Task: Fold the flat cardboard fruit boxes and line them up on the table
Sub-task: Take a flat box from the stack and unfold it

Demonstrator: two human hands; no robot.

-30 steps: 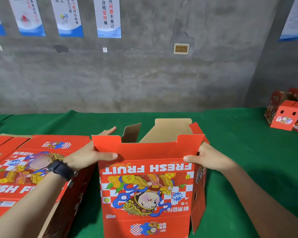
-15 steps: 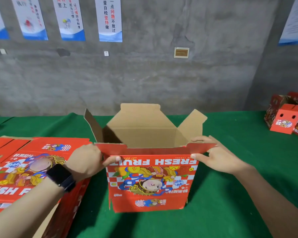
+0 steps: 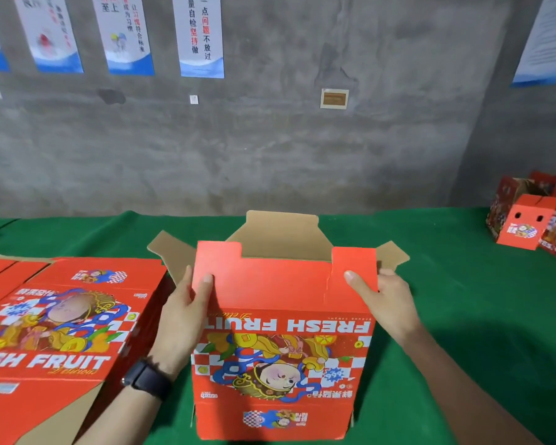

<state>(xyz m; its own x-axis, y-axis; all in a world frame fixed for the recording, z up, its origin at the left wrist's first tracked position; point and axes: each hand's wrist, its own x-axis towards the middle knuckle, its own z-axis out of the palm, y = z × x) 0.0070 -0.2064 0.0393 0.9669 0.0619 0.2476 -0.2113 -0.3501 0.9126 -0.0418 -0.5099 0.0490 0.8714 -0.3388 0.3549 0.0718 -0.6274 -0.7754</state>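
A red "FRESH FRUIT" cardboard box [image 3: 280, 364] stands opened out on the green table, print upside down toward me, brown flaps spread at its top. Its near red flap [image 3: 280, 277] stands up. My left hand [image 3: 187, 313] grips the flap's left edge, thumb on the red face. My right hand [image 3: 385, 300] grips the flap's right edge the same way, thumb in front and fingers behind. A stack of flat red boxes [image 3: 55, 319] lies to the left.
Several folded red boxes [image 3: 530, 226] stand at the table's far right. The green cloth table [image 3: 463, 316] runs back to a grey concrete wall with posters. A black watch sits on my left wrist.
The near flap, folded outward half a second ago, now stands upright. Both hands shifted up onto its side edges. The box sits closer to me and larger in view.
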